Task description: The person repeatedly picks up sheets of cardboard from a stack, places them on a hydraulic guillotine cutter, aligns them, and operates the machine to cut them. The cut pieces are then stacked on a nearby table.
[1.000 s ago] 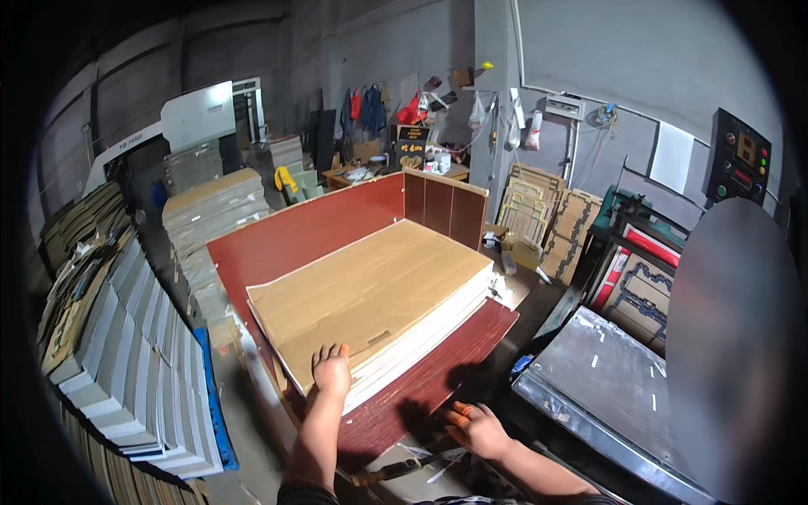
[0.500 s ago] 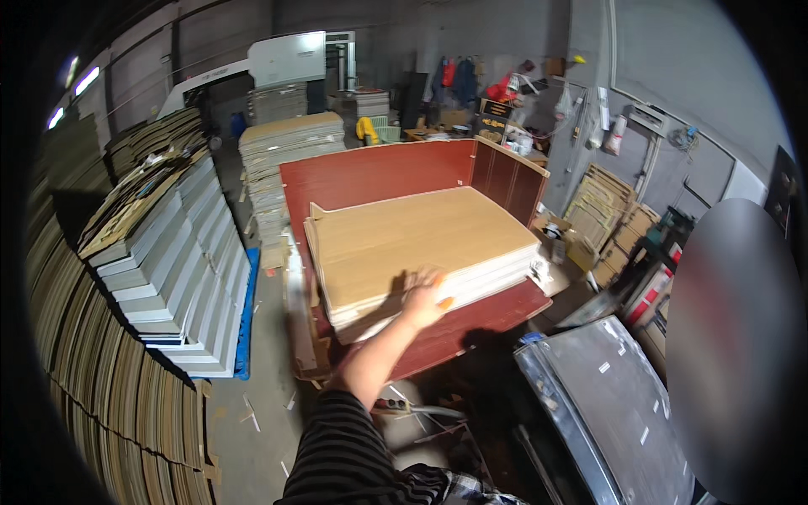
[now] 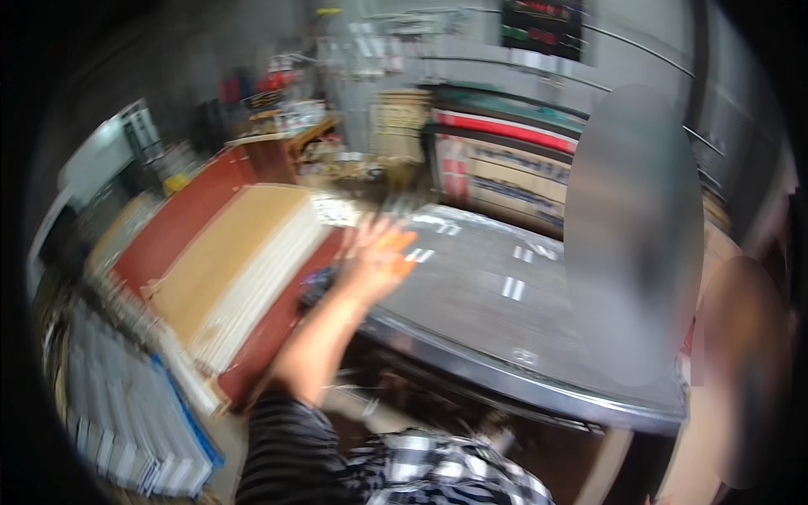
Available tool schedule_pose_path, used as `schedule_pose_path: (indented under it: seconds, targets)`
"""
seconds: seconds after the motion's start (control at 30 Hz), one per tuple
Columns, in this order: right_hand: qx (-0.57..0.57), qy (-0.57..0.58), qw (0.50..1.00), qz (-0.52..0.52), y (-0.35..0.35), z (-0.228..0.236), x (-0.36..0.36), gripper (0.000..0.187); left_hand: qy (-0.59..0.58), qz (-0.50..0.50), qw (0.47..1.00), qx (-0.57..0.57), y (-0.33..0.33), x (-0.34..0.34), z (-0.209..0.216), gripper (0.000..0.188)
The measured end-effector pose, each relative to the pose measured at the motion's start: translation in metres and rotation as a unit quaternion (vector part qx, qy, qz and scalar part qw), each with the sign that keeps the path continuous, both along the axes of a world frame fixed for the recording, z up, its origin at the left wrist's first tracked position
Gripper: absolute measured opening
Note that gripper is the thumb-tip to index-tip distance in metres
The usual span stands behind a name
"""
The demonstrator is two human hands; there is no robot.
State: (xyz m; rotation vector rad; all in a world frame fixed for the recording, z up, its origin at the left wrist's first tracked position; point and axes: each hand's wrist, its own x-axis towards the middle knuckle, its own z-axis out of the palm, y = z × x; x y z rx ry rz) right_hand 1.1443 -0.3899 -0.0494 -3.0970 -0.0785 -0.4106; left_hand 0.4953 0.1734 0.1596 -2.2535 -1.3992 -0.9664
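My left hand [image 3: 379, 252] reaches forward from a dark striped sleeve [image 3: 290, 454]. Its fingers are spread and hold nothing that I can see, though motion smears them. Orange patches, perhaps finger covers, show on the thumb side. The hand is over the near left corner of a dark grey worktable [image 3: 454, 295] with small white strips on its top; whether it touches is unclear. Left of the hand lies a stack of boards [image 3: 227, 240] with a tan top sheet and white edges, on a dark red base [image 3: 282, 320]. My right hand is out of view.
Grey-white folded sheets [image 3: 126, 404] stand on a blue pallet [image 3: 181, 396] at lower left. Shelving [image 3: 513, 177] with a red strip runs behind the worktable. A cluttered wooden bench [image 3: 311, 130] stands farther back. Two blurred ovals hide parts of the right side.
The view has swung right, so the board stack now sits at left and the worktable in the middle. My left hand has gone from the stack's front edge to the worktable's corner.
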Motion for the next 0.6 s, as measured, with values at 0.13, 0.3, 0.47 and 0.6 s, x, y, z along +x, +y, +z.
schedule_pose_path:
  seconds: [0.13,0.3,0.47,0.6]
  targets:
    - [-0.080,-0.021,0.996,0.037,0.023,-0.053,0.027,0.095,-0.077,0.071,0.994,-0.044,-0.008,-0.046,0.002,0.032]
    - [-0.036,-0.077,0.991,0.101,0.014,-0.048,0.006,0.048,-0.166,0.018,0.984,-0.063,0.023,-0.124,-0.042,0.031]
    - [-0.008,-0.060,0.987,0.147,0.004,0.029,-0.001,0.026,-0.167,0.072,0.981,-0.068,0.018,-0.204,-0.063,0.032]
    - [-0.019,-0.227,0.963,0.146,0.016,0.122,0.007,0.018,-0.204,0.115,0.968,-0.090,0.008,-0.251,-0.065,0.033]
